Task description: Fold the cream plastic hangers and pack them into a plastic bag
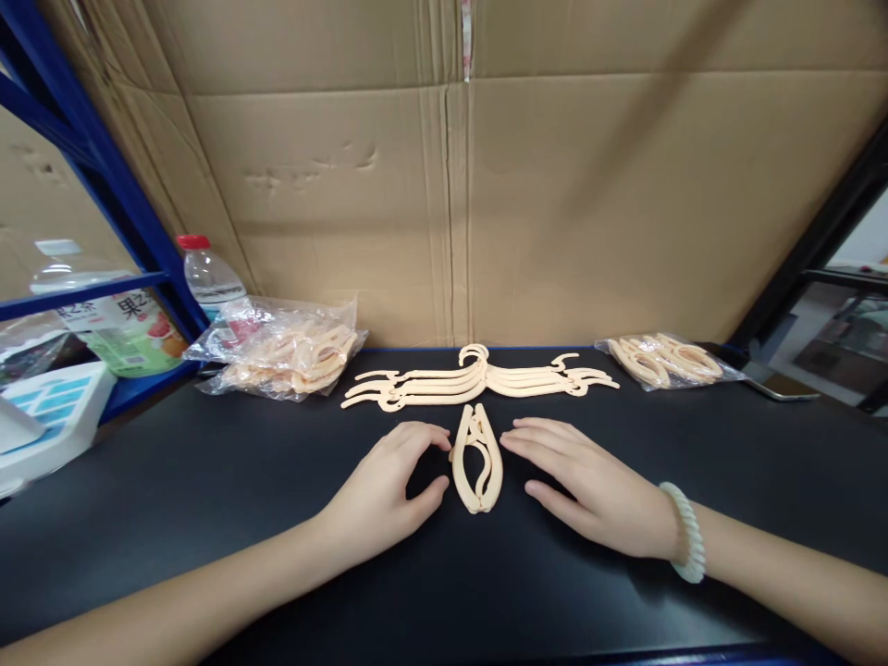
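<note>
A folded cream plastic hanger [475, 459] lies on the black table [208, 481] between my hands. My left hand [388, 490] rests palm down just left of it, fingertips curled close to its upper end, holding nothing. My right hand [589, 486], with a pale bead bracelet on the wrist, lies flat just right of the hanger, fingers pointing toward it. Behind them a stack of unfolded cream hangers [478, 381] lies spread wide across the table.
A clear bag of folded hangers [284, 356] sits at the back left, a smaller bag [666, 361] at the back right. A water bottle [208, 277] and blue shelving [97, 176] stand at left. A cardboard wall [555, 203] closes the back.
</note>
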`<state>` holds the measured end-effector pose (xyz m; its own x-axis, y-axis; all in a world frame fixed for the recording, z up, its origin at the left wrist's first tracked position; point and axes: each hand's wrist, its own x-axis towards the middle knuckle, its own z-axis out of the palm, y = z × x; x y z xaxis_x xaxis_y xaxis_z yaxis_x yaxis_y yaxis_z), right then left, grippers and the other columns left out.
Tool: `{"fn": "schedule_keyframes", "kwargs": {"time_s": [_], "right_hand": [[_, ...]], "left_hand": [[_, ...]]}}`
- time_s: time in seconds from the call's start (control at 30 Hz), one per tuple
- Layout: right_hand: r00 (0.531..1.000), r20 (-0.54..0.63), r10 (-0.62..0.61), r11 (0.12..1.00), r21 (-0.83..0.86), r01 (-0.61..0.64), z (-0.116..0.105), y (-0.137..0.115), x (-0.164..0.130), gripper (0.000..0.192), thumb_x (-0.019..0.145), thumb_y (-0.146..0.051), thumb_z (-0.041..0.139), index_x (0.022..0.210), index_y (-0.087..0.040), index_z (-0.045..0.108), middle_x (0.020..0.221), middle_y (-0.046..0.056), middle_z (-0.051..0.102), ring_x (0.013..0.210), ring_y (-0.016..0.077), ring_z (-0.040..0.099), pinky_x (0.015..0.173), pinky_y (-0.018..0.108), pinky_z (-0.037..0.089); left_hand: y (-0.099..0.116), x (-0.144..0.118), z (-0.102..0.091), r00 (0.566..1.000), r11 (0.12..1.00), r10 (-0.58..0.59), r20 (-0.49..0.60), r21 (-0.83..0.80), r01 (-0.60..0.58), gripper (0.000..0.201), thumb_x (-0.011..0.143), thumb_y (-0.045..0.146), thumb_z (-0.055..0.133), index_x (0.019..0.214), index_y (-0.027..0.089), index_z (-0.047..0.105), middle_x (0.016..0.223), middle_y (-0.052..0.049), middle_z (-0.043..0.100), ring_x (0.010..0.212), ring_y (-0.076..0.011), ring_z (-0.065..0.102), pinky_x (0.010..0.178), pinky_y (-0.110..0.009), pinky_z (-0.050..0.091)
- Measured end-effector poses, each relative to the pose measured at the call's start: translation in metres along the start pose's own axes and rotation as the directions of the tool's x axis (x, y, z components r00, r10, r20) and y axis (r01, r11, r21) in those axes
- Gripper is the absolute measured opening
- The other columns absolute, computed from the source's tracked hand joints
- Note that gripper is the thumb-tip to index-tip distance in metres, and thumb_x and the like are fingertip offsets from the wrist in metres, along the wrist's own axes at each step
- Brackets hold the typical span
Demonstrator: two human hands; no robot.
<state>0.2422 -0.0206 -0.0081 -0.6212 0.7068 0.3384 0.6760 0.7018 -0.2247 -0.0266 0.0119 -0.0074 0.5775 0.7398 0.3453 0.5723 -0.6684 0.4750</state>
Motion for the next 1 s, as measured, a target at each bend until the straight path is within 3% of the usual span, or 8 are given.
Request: {"fn": "schedule_keyframes", "kwargs": {"time_s": [0.23,0.43,0.67,1.0], "right_hand": [[0.966,-0.244,0.091,0.983,-0.134,-0.126,-0.009,0.064,0.003,0.034,0.09,-0.019,0.044,0.123,-0.019,0.057,0.121,0.012,0.06,0.115,0.0267,0.054,0.1,0.052,0.044],[0.95,-0.252,0.184,0.963,-0.147,-0.226,-0.014,0.108,-0.004,0.027,0.088,-0.024,0.048,0.108,-0.016,0.064,0.105,0.013,0.064,0.097,0.0273,0.057,0.088,0.049,0.05],[0.96,-0.227,0.163,0.972,-0.13,-0.196,-0.008,0.116,-0.004,0.028,0.09,-0.022,0.047,0.113,-0.02,0.064,0.11,0.011,0.06,0.101,0.0262,0.055,0.091,0.049,0.048],[0.961,-0.222,0.163,0.97,-0.144,-0.197,-0.008,0.115,-0.003,0.024,0.092,-0.023,0.048,0.109,-0.015,0.064,0.111,0.013,0.061,0.102,0.0262,0.054,0.091,0.047,0.047]], "left_hand": [[-0.01,0.004,-0.007,0.999,0.999,-0.032,-0.019,0.041,0.033,0.025,0.083,0.022,0.054,0.107,0.022,0.056,0.112,-0.005,0.064,0.105,-0.0226,0.06,0.094,-0.039,0.049],[-0.008,0.006,-0.01,0.999,0.999,0.021,0.042,0.045,-0.023,0.026,0.084,0.022,0.052,0.109,0.023,0.056,0.11,-0.004,0.065,0.1,-0.0216,0.062,0.09,-0.035,0.051],[-0.009,0.007,-0.009,0.996,0.997,0.052,0.074,0.059,-0.056,0.027,0.086,0.022,0.05,0.112,0.024,0.054,0.112,-0.005,0.063,0.103,-0.0213,0.06,0.092,-0.035,0.05],[-0.01,0.006,-0.009,0.996,0.996,0.062,0.071,0.064,-0.067,0.028,0.085,0.021,0.05,0.113,0.023,0.053,0.113,-0.005,0.062,0.104,-0.0211,0.06,0.093,-0.034,0.049]]}}
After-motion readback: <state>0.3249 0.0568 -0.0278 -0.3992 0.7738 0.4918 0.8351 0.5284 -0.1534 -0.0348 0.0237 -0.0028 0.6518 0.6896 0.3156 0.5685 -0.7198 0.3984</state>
